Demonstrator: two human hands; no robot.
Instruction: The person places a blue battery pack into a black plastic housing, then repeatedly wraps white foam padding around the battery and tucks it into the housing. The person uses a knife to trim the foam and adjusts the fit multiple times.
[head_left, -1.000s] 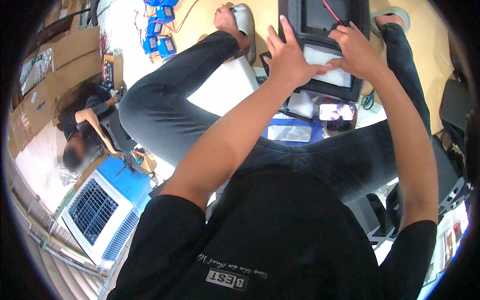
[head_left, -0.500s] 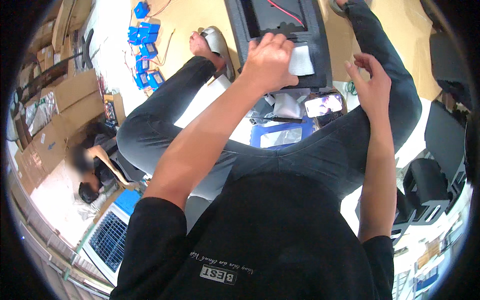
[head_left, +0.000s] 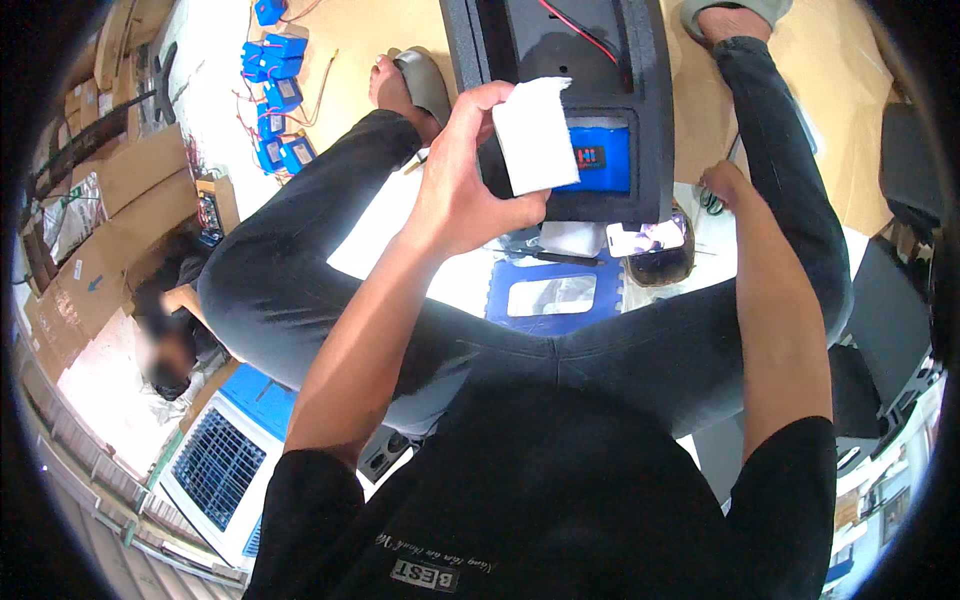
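L hand [head_left: 455, 195] grips 1 white pad [head_left: 535, 135] | R hand [head_left: 722, 182] grip unclear | 1 blue pack [head_left: 600, 160] in black case [head_left: 655, 120]

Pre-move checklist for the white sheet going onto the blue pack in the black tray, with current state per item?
1. White sheet gripped: ok, pinched in the left hand by thumb and fingers.
2. Blue pack seated in the black foam tray: ok, it sits in the lower recess, partly covered by the sheet.
3. Right hand free: cannot tell, it is low beside the tray, fingers hidden.
4. Red wire out of the pack's recess: ok, it lies in the upper compartment.
5. Sheet flat, unfolded: cannot tell, only one face shows.
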